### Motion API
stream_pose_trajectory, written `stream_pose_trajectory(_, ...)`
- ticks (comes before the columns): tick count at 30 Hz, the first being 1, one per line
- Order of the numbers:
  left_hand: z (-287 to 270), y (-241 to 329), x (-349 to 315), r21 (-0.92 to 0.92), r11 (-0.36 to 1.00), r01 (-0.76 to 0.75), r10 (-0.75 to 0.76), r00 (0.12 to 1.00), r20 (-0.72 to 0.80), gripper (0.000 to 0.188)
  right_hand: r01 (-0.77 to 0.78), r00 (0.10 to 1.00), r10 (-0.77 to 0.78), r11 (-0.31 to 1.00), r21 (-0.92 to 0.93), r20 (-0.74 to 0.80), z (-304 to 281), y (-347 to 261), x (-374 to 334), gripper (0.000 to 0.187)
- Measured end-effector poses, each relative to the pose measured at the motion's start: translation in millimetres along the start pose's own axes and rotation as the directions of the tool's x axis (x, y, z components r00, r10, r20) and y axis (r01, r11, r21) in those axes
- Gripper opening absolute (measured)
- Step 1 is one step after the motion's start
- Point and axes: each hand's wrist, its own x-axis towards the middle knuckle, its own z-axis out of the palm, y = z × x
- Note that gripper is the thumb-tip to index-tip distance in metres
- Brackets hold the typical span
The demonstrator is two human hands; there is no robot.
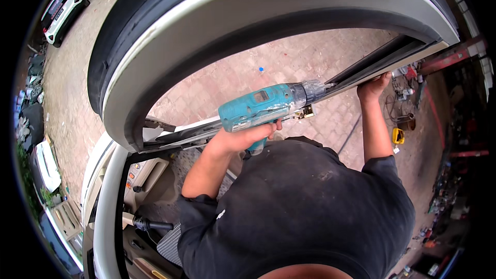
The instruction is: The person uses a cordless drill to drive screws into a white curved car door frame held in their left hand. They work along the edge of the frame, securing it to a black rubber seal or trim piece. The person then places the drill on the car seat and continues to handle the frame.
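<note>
My left hand is wrapped round the grip of a teal cordless drill, worn and smeared with pale marks. The drill lies almost level, its chuck pointing right. Its tip reaches the inner edge of a detached-looking or opened car door, whose pale window frame arches overhead; whether the tip touches cannot be told. Further right, my right hand grips the door's lower edge, fingers partly hidden behind it. Just below the chuck a brass-coloured latch shows at the door's edge.
At lower left is a car body with a beige interior panel and a black control stalk. A white car stands far left. Rightward, a yellow object and scattered parts lie on the paving, beside a red beam.
</note>
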Motion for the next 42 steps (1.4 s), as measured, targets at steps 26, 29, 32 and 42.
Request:
stream_pose_trajectory(26, -2.7, 5.6, -1.7, 0.141, 0.988, -0.065, 0.061, 0.998, 0.032, 0.022, 0.043, 0.998, -0.04, 0.998, -0.041, 0.053, -1.9, -8.0, 9.3, 0.076)
stream_pose_trajectory(29, -6.5, -0.6, -0.2, 0.134, 0.983, -0.124, 0.114, 0.991, 0.073, 0.022, 0.055, 0.997, -0.052, 0.997, -0.063, 0.052, -12.8, -5.3, 11.9, 0.073)
stream_pose_trajectory(32, -8.8, -2.6, -0.1, 0.113, 0.986, -0.126, 0.118, 0.99, 0.071, 0.022, 0.099, 0.995, -0.096, 0.983, -0.154, 0.027, 9.6, -17.1, 2.5, 0.071)
stream_pose_trajectory(42, -17.2, -5.5, 3.4, 0.247, 0.932, -0.265, 0.232, 0.96, 0.155, 0.026, 0.073, 0.995, -0.068, 0.994, -0.076, 0.067, 8.7, -18.4, -1.5, 0.065)
